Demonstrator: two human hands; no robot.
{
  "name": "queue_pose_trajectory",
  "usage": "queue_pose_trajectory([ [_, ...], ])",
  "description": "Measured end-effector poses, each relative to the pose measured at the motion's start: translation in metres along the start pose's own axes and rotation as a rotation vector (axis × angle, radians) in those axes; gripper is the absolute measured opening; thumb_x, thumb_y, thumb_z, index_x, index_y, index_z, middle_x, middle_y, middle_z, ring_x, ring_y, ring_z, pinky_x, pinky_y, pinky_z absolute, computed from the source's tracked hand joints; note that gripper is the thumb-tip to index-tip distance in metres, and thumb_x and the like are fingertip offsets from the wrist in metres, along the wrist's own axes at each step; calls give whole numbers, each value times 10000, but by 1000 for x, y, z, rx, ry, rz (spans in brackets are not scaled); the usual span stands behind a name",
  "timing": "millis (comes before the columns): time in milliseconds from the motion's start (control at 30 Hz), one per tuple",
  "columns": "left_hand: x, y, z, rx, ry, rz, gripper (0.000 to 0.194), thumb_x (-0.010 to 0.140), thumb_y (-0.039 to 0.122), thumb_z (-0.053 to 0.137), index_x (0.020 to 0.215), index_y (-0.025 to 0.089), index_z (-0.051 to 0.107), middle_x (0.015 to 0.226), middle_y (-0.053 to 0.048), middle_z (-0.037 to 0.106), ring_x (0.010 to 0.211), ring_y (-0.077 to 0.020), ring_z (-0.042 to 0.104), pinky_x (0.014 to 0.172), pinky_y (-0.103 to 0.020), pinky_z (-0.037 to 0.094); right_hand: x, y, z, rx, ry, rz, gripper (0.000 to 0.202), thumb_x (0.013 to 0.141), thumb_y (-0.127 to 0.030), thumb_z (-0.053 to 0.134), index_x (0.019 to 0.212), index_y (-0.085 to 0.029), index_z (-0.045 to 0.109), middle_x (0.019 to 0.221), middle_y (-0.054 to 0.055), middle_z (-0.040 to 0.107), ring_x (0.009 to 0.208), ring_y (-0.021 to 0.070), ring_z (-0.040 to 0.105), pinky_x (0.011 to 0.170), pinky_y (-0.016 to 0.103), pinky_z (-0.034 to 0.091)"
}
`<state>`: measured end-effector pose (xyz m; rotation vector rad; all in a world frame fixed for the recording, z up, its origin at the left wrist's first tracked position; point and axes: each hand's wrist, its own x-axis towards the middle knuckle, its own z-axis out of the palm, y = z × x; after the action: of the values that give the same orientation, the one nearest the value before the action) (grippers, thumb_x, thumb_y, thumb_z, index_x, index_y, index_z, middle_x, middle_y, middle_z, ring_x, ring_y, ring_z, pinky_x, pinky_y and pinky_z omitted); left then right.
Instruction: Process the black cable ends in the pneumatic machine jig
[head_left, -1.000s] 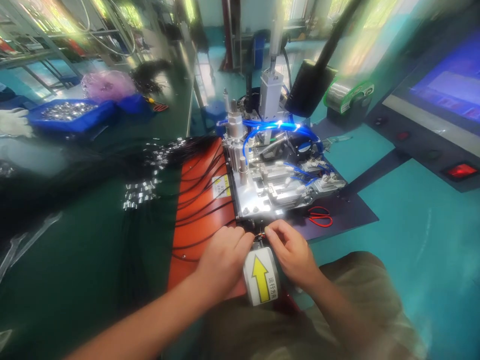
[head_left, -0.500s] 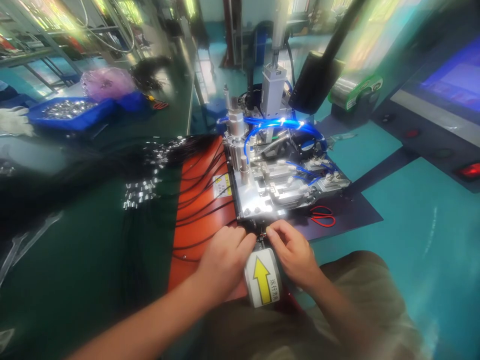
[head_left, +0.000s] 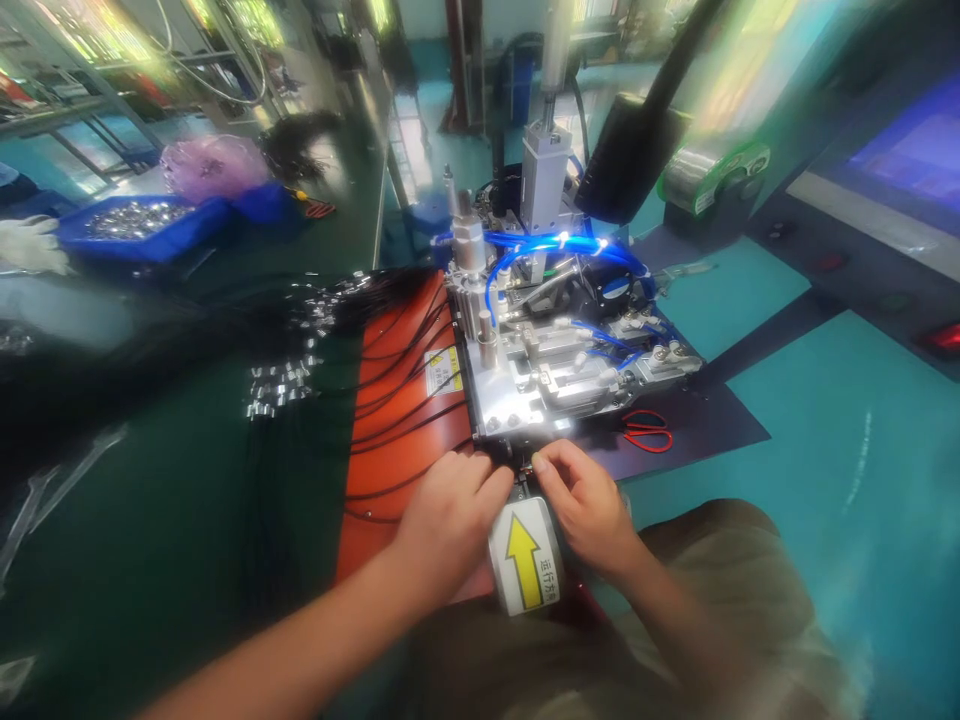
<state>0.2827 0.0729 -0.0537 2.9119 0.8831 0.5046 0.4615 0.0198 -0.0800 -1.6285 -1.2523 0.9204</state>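
My left hand point(head_left: 457, 505) is closed, thumb and fingers pressed together at the front edge of the metal machine point(head_left: 555, 370). Opposite it, my right hand point(head_left: 585, 500) makes a pinch with thumb and forefinger. Between the fingertips lies a narrow dark track point(head_left: 523, 487), and whatever tiny piece each hand grips is too small or hidden. Just below the hands is a white label point(head_left: 536, 575) with a yellow arrow. Several black cables point(head_left: 405, 440) run across an orange plate point(head_left: 375, 545) beside my left hand, their ends reaching the machine's edge.
Red-handled scissors point(head_left: 647, 432) lie right of the machine. Bundled cables with shiny ends point(head_left: 281, 385) cover part of the dark green table point(head_left: 187, 520). Further back are a blue tray point(head_left: 79, 235) of small metal parts, a pink bag point(head_left: 214, 168) and a solder-like wire spool point(head_left: 705, 185).
Both hands keep the same closed pose at the track. The view has shifted very slightly; nothing else visibly moved.
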Motion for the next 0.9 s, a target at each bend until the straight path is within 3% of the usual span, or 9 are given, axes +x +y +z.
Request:
queue_pose_trajectory([
  [500, 4, -1, -2, 39, -9, 41, 216, 933, 91, 438, 842, 164, 621, 749, -43, 524, 689, -200, 424, 638, -333, 335, 2, 3, 4, 36, -3, 14, 218, 967, -351, 479, 825, -202, 551, 747, -16, 559, 698, 162, 524, 652, 266, 404],
  [900, 2, -2, -16, 16, -171, 54, 202, 895, 136, 478, 1034, 124, 625, 939, -101, 558, 798, -218, 491, 709, -348, 434, 1, 4, 6, 52, 10, 35, 217, 962, -340, 475, 802, -206, 534, 716, -23, 540, 668, 158, 514, 627, 259, 404],
])
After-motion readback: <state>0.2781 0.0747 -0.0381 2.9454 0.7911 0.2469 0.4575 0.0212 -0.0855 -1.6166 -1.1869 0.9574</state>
